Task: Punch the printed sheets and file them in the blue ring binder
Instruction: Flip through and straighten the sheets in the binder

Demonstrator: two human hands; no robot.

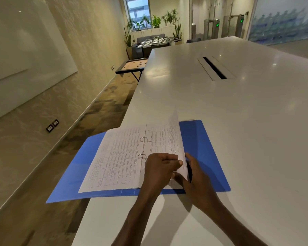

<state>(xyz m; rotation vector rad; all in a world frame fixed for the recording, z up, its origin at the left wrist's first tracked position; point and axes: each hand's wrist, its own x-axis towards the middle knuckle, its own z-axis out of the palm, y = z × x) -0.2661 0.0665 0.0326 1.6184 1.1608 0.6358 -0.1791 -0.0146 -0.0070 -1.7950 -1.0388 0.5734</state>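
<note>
Both hands (176,172) pinch lifted sheet (174,139) (others on rings) in open blue binder (208,157).

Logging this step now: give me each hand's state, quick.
Left hand: fingers pinch the raised printed sheet at its near edge.
Right hand: behind that sheet, fingers touching it; grip cannot be told.

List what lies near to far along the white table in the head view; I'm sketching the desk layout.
Near to far: the left hand and right hand pinching a lifted printed sheet, the binder rings, the far edge of the open blue ring binder, bare white table, the cable slot.
</note>
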